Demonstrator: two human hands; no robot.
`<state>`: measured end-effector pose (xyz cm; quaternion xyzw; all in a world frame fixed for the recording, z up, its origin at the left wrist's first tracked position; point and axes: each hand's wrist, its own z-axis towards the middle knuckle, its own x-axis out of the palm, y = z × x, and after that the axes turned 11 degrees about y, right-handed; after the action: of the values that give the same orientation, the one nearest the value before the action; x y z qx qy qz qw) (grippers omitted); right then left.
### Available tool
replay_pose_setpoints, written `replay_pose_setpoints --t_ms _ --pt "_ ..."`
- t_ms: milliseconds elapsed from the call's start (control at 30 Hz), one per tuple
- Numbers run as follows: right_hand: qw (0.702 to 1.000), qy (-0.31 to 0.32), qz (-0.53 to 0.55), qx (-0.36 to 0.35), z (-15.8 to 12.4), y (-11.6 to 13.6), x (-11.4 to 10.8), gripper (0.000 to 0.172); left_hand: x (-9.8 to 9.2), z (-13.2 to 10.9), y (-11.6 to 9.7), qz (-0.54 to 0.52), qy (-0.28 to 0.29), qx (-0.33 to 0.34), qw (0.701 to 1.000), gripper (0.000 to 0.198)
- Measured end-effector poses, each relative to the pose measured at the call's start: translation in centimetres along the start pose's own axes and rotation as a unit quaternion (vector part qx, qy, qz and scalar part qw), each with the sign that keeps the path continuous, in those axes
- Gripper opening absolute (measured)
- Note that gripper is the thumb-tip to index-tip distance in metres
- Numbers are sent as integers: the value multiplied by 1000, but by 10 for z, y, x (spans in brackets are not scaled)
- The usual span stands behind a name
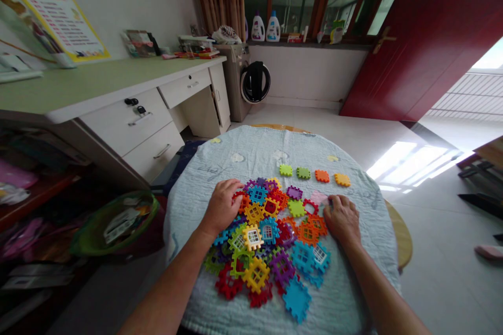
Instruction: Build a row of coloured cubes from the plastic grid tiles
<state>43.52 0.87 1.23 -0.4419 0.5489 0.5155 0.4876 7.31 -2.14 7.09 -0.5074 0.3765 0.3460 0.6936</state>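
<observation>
A heap of colourful plastic interlocking tiles (pixel 271 241) lies on a round table covered by a pale blue cloth (pixel 251 157). My left hand (pixel 222 207) rests on the heap's upper left edge with fingers curled over the pieces. My right hand (pixel 343 217) sits at the heap's right edge, fingers closed against a pink tile (pixel 319 197). Beyond the heap, a row of single tiles lies flat: light green (pixel 285 170), green (pixel 303 172), orange (pixel 321 176) and yellow-orange (pixel 342 179).
A white desk with drawers (pixel 149 115) stands to the left, a green basket (pixel 118 222) below it. A washing machine (pixel 251 81) is at the back, a red door (pixel 424 36) on the right. Tiled floor surrounds the table.
</observation>
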Motion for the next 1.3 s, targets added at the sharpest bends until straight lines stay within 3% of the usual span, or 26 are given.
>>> replay_pose_setpoints --t_ms 67,167,300,500,600,700,800,933,1100,1300 --pt "1000 -2 4 2 0 0 0 29 4 16 -16 8 81 58 995 32" --pt "1000 2 8 3 0 0 0 30 14 37 -30 28 173 88 981 45" --pt "1000 6 8 6 0 0 0 31 19 54 -31 55 235 95 966 50" --pt "1000 4 3 4 0 0 -1 32 -11 45 -20 0 176 77 981 26" --pt "1000 4 -1 6 1 -1 1 32 -28 29 -6 -28 119 46 991 18" --pt "1000 4 -3 5 2 -2 2 32 -33 14 14 15 76 16 997 19" --pt "1000 7 -3 4 2 -3 3 32 -29 5 31 49 117 13 992 20" --pt "1000 8 -2 1 3 -3 3 33 -32 -6 44 -16 205 37 978 27" --pt "1000 5 -6 -2 3 -5 5 34 -45 -31 60 -59 152 3 987 35" --pt "1000 7 -12 1 3 -5 6 34 -39 -42 69 -51 128 -29 990 41"
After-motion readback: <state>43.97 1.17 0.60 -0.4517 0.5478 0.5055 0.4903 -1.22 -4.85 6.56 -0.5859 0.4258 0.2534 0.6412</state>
